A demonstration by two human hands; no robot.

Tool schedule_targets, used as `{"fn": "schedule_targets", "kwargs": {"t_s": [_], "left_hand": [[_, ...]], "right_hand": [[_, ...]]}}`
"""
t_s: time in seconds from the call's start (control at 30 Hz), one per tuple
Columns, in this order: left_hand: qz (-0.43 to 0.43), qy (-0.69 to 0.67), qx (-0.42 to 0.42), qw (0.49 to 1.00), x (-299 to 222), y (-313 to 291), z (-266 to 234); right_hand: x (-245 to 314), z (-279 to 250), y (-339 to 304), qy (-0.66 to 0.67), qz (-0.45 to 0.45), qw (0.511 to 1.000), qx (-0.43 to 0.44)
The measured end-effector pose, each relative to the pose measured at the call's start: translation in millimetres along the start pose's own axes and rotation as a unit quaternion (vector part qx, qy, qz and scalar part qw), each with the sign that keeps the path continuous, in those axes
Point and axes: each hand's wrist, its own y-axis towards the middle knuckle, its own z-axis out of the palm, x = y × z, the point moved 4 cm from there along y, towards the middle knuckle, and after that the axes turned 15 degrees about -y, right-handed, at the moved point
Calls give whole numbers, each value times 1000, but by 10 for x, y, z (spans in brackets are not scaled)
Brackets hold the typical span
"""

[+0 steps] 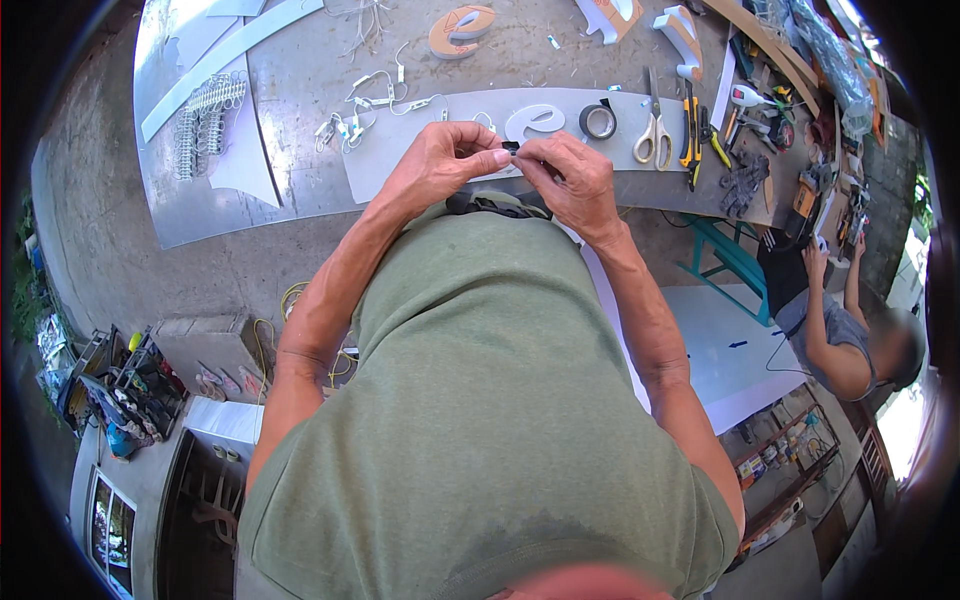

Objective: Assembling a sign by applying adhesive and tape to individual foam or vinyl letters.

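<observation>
My left hand point(450, 160) and my right hand point(575, 180) meet in front of my body, over the near edge of the metal table. Thumbs and fingertips of both are pinched on a small black strip point(511, 146), which looks like tape; fingers partly hide it. Just beyond the strip lies a white letter-shaped piece point(535, 121) on a pale sheet point(385, 165). A roll of black tape point(598, 121) sits to the right of that piece. To the left, a string of small white light modules point(392, 101) trails across the sheet on thin wires.
Scissors point(654, 140) and a yellow-black utility knife point(688, 135) lie to the right. Orange-faced letter shapes point(461, 32) stand at the back. More wired modules point(208, 115) are piled at the left. A co-worker point(845, 340) handles something at the table's right end, beside a teal stand point(728, 262).
</observation>
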Motion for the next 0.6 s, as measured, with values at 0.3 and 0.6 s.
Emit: {"fn": "schedule_targets", "kwargs": {"t_s": [0.3, 0.6], "left_hand": [[38, 122, -35, 991, -21, 12, -28], [147, 286, -79, 943, -60, 4, -13]], "right_hand": [[-57, 20, -29, 10, 24, 1000, 16], [-52, 39, -16, -21, -26, 999, 5]]}}
